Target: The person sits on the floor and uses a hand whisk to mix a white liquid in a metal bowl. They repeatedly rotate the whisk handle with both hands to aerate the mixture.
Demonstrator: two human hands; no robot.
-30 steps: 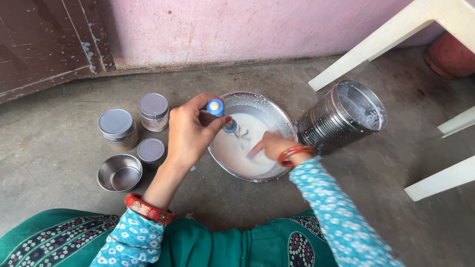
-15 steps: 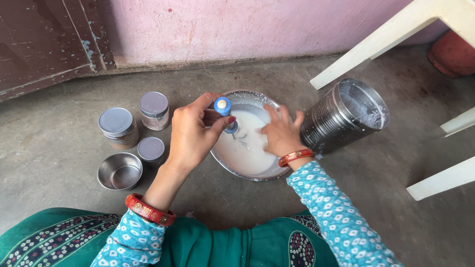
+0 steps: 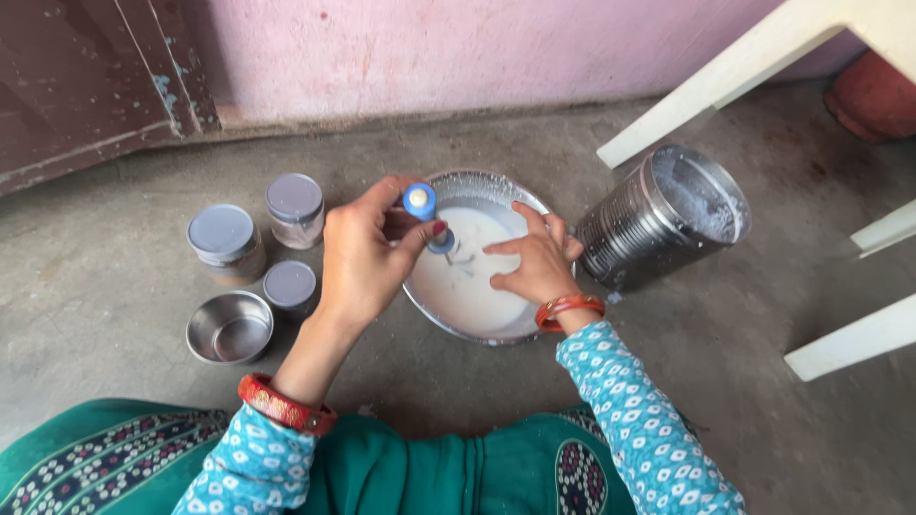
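A shallow steel bowl sits on the floor, filled with a white batter. My left hand is closed around a blue-handled whisk that stands upright in the batter at the bowl's left side. My right hand reaches over the bowl with fingers spread, fingertips down on or in the white mix near the whisk's wire end. A red bangle rings each wrist.
A ribbed steel canister coated inside with white lies tilted right of the bowl. Three lidded jars and a small steel cup stand left. White chair legs rise at the right, pink wall behind.
My right hand slid from the bowl's near rim up toward the whisk, fingers now spread over the batter. The left hand with the whisk shifted slightly right.
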